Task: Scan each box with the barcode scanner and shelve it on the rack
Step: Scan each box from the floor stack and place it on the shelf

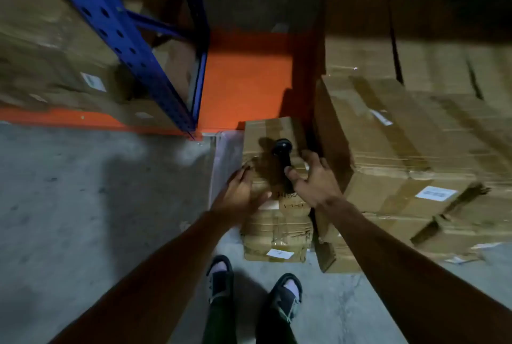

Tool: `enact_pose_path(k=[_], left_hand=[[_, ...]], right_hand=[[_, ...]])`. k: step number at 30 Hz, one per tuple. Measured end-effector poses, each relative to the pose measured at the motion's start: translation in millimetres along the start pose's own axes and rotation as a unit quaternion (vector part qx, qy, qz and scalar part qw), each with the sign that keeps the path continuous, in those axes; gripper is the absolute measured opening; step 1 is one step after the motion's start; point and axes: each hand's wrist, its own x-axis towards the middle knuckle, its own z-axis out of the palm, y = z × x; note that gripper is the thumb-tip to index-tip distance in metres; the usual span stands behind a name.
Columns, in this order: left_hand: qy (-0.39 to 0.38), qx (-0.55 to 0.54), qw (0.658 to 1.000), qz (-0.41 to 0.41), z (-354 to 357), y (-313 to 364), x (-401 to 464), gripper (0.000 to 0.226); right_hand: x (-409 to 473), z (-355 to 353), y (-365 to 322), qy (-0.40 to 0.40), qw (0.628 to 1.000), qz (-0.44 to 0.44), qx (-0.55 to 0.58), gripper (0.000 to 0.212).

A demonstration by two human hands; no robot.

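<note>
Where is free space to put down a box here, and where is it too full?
Free: the orange shelf deck between the blue upright and the large boxes; also the grey floor left of the small box. Crowded: the right side, where boxes are stacked tightly, and the small box's top, which carries the scanner and both hands.

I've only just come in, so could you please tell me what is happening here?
A person is bent over a small taped cardboard box on the concrete floor beside the blue and orange rack. The left hand rests on the box's near left side, and the right hand reaches, fingers spread, towards the black barcode scanner lying on top. Bigger boxes are stacked to the right.
</note>
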Motion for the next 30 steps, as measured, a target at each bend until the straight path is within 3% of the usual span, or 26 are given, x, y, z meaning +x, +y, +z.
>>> enact_pose_path(k=[7, 12, 20, 22, 24, 27, 30], left_hand=[[-0.011, 0.079, 0.993, 0.092, 69, -74, 56, 0.047], [0.063, 0.023, 0.997, 0.043, 93, -103, 59, 0.044], [0.076, 0.026, 0.989, 0.122, 92, -103, 53, 0.043], [0.104, 0.093, 0.976, 0.17, 93, -103, 53, 0.045], [0.069, 0.171, 0.963, 0.195, 91, -108, 55, 0.05], [-0.052, 0.218, 0.955, 0.197, 85, -123, 67, 0.068], [-0.109, 0.242, 0.941, 0.208, 75, -134, 86, 0.06]], right_hand=[[93, 65, 19, 0.026, 0.999, 0.027, -0.017, 0.077], [127, 87, 24, 0.011, 0.997, 0.07, -0.034, 0.081], [91, 75, 46, 0.063, 0.978, 0.064, 0.187, 0.062], [67, 76, 54, 0.077, 0.965, 0.054, 0.245, 0.06], [41, 80, 63, 0.071, 0.956, 0.041, 0.282, 0.059], [3, 96, 78, 0.046, 0.945, 0.021, 0.324, 0.059], [-22, 122, 97, 0.057, 0.944, 0.0, 0.326, 0.063]])
